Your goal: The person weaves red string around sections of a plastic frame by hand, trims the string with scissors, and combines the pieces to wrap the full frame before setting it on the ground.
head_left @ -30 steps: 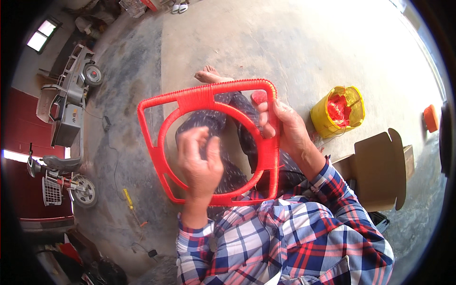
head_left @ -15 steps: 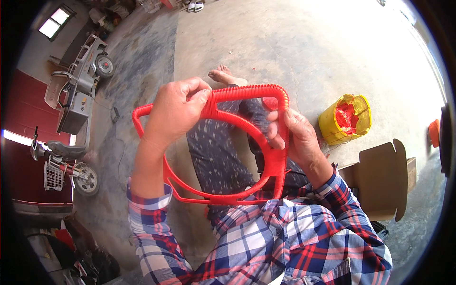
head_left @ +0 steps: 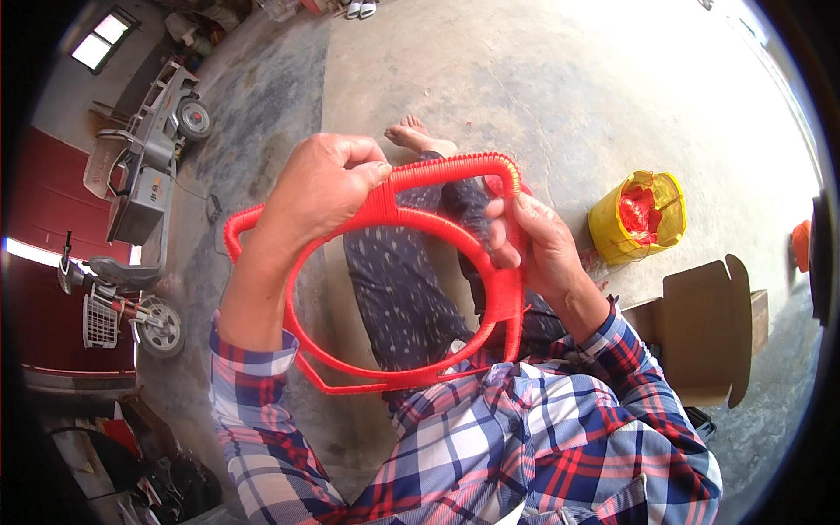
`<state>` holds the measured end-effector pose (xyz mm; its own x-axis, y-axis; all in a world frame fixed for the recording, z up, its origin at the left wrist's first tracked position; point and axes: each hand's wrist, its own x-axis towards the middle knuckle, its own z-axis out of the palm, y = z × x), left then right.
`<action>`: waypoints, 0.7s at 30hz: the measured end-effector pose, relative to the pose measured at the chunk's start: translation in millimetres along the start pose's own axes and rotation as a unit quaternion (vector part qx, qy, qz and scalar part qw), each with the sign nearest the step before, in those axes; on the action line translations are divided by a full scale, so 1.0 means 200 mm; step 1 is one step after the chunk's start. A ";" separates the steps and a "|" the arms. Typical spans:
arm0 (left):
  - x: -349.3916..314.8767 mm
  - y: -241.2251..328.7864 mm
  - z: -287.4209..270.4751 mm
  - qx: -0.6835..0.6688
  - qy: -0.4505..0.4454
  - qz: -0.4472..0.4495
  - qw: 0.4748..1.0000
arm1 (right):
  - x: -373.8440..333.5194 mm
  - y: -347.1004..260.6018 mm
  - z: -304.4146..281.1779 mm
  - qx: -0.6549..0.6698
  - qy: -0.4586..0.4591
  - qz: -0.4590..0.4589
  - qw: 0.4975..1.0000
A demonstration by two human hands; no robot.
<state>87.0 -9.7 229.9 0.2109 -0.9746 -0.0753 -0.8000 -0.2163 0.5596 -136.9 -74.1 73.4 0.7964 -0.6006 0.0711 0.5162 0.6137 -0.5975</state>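
I hold a red frame (head_left: 411,376) wrapped in red cord, a ring set inside a squarish outline, over my lap. My left hand (head_left: 319,188) is closed over its top edge, where the ring meets the outer bar. My right hand (head_left: 538,245) grips the frame's right side, fingers pinched on the wrapped bar near the upper right corner. My patterned dark trousers and a bare foot (head_left: 411,136) show through and beyond the ring.
A yellow bucket (head_left: 634,219) holding red material stands on the concrete floor to the right. An open cardboard box (head_left: 704,328) sits beside my right elbow. A small electric vehicle (head_left: 144,166) and a wheeled cart (head_left: 122,311) stand at the left.
My left hand went from inside the ring up to the frame's top edge and closed on it. The frame has tilted and shifted slightly. My right hand stays on the right side.
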 end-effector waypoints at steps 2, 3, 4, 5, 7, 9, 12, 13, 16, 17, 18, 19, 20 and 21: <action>0.00 -0.01 0.01 -0.006 -0.002 -0.005 1.000 | 0.00 0.01 -0.01 0.012 0.012 0.007 1.000; 0.00 -0.02 0.02 0.000 -0.003 0.010 1.000 | 0.01 0.01 -0.01 0.013 0.014 0.006 1.000; 0.00 -0.03 0.03 0.006 -0.004 0.026 1.000 | 0.00 0.01 -0.01 0.009 0.012 0.008 1.000; 0.00 -0.05 0.03 0.006 -0.005 0.024 1.000 | 0.00 0.01 0.00 0.004 0.008 0.011 1.000; 0.00 -0.11 0.03 -0.117 -0.041 -0.026 0.992 | 0.02 0.02 0.01 -0.001 0.006 0.014 1.000; 0.02 -0.11 0.03 -0.085 -0.040 -0.004 0.996 | 0.03 0.02 0.00 -0.009 0.007 0.013 1.000; 0.00 -0.11 0.04 -0.048 -0.050 0.014 0.997 | 0.02 0.02 0.00 -0.004 0.012 0.005 1.000; -0.01 -0.11 0.04 -0.044 -0.060 0.009 0.997 | 0.03 0.02 0.00 -0.005 0.008 0.009 1.000; -0.03 -0.11 0.03 0.014 -0.096 0.013 0.995 | 0.03 0.02 0.00 -0.002 0.011 0.020 1.000; -0.03 -0.10 0.03 0.016 -0.099 0.014 0.995 | 0.03 0.02 0.00 -0.002 0.014 0.029 0.999; -0.03 -0.09 0.04 0.043 -0.090 -0.006 0.995 | 0.03 0.02 0.00 -0.001 0.016 0.027 1.000; -0.03 -0.08 0.04 0.070 -0.081 -0.025 0.994 | 0.03 0.01 0.00 -0.006 0.018 0.032 0.999; -0.02 -0.07 0.05 0.071 -0.082 -0.025 0.994 | 0.03 0.01 0.01 -0.012 0.018 0.037 0.999; -0.02 -0.06 0.05 0.091 -0.083 -0.044 0.991 | 0.03 0.02 0.01 -0.011 0.020 0.036 0.999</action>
<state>89.1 -4.5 215.1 0.2007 -0.9444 -0.2605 -0.8742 -0.2927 0.3874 -129.6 -74.5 72.2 0.8176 -0.5757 -0.0035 0.4514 0.6448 -0.6168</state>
